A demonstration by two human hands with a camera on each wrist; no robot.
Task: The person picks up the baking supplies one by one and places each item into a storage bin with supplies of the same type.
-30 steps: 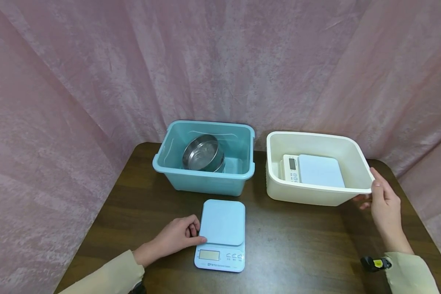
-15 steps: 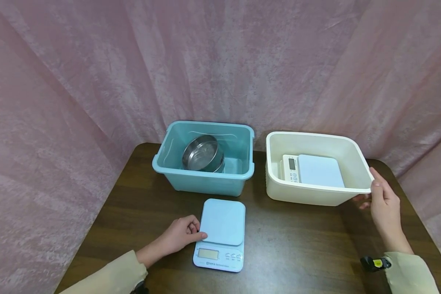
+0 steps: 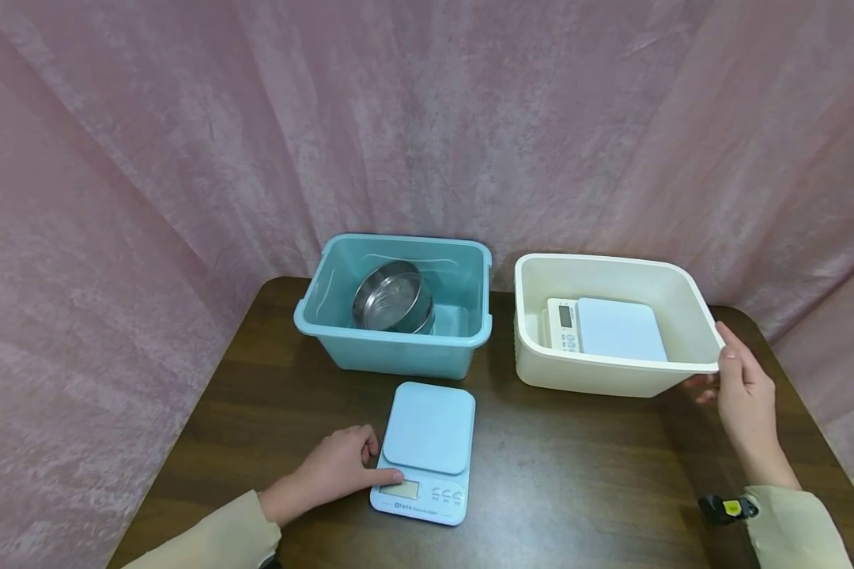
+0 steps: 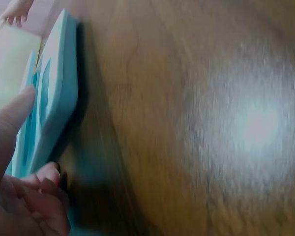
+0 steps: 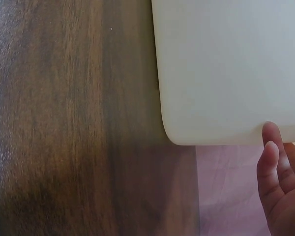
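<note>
My left hand point(image 3: 330, 472) is at the left side of a light blue kitchen scale point(image 3: 430, 427) lying on the table in the head view. Its thumb lies on top by the display, while the other fingers curl at the side edge. In the left wrist view the thumb point(image 4: 17, 109) is over the scale point(image 4: 64, 73) and the fingertips are at its lower edge. At the right, my right hand point(image 3: 747, 399) holds the right end of a cream plastic bin point(image 3: 591, 375) by its rim. A second kitchen scale point(image 3: 622, 328), white, sits inside that bin.
A teal plastic bin point(image 3: 398, 356) stands left of the cream one, with round metal pans point(image 3: 391, 296) inside. Both bins are on the dark wooden table point(image 3: 555, 474), close to its back edge. Pink curtain point(image 3: 427, 118) hangs behind.
The left thumb has slid toward the display. The blue scale has turned a little, its display end shifting left. The right hand and both bins look the same.
</note>
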